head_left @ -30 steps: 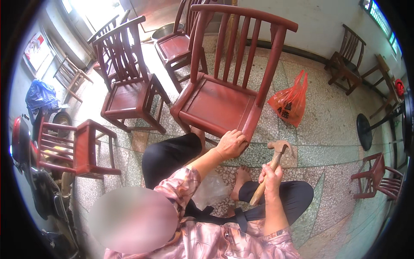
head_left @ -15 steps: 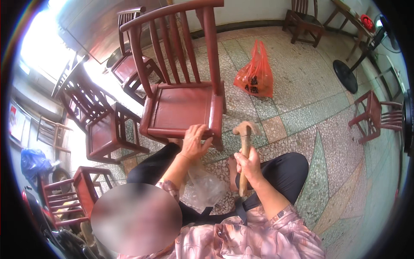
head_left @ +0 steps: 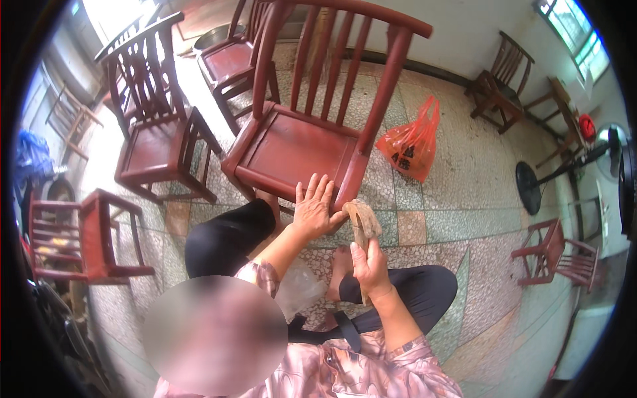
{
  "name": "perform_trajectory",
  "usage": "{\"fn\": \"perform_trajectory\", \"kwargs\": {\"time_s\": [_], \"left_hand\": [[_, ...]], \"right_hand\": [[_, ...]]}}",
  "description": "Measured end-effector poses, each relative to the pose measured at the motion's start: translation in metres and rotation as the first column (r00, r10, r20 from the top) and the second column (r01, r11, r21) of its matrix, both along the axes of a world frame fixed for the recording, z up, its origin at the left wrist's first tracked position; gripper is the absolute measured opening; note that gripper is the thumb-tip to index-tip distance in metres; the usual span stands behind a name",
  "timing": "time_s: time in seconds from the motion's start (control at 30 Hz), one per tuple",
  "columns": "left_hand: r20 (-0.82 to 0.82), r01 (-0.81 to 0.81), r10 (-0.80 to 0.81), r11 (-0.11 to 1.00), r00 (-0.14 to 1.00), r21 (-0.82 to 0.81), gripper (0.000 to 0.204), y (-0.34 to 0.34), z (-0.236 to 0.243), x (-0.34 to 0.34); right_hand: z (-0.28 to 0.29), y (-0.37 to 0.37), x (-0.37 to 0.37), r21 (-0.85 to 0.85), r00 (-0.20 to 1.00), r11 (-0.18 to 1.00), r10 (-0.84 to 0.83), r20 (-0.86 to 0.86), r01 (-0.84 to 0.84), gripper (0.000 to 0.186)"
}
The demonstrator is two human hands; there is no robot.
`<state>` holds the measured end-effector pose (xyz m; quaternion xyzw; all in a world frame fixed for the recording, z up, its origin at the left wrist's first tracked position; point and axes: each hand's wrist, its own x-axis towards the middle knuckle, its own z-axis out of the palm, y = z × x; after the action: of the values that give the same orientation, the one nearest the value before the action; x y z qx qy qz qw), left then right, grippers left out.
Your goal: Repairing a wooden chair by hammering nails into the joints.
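Note:
A red wooden chair with a slatted back stands upright in front of me. My left hand lies on the front of its seat near the right corner, fingers spread. My right hand grips the wooden handle of a claw hammer, whose head is motion-blurred at that corner, close to my left thumb; I cannot tell whether it touches the chair. A crumpled clear plastic bag lies on the floor between my legs.
More wooden chairs surround me: upright ones left and behind, tipped ones at far left and right, another at back right. An orange bag sits right of the main chair. A black fan base stands farther right.
The hammer in my right hand has swung leftward, closer to the seat's front-right corner, and is now blurred. My left hand's fingers have spread flatter on the seat. The whole view has shifted.

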<state>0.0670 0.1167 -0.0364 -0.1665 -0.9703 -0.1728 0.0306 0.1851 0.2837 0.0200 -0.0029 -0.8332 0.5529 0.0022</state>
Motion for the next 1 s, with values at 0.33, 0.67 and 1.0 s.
{"fn": "perform_trajectory", "kwargs": {"time_s": [0.33,0.67,1.0], "left_hand": [[-0.003,0.102,-0.102,0.995,0.995,0.015,0.098,-0.01,0.004,0.002],[-0.078,0.07,-0.063,0.994,0.995,0.08,0.085,-0.008,-0.004,0.001],[-0.122,0.049,-0.03,0.987,0.992,0.155,0.078,-0.005,-0.007,0.0]], "right_hand": [[0.011,-0.003,0.014,-0.144,1.0,0.99,-0.006,-0.002,0.006,0.024],[0.017,-0.016,0.011,-0.317,0.996,0.946,-0.042,0.083,0.066,0.022],[-0.002,-0.014,0.002,-0.245,0.976,0.961,-0.078,0.204,0.128,0.024]]}}
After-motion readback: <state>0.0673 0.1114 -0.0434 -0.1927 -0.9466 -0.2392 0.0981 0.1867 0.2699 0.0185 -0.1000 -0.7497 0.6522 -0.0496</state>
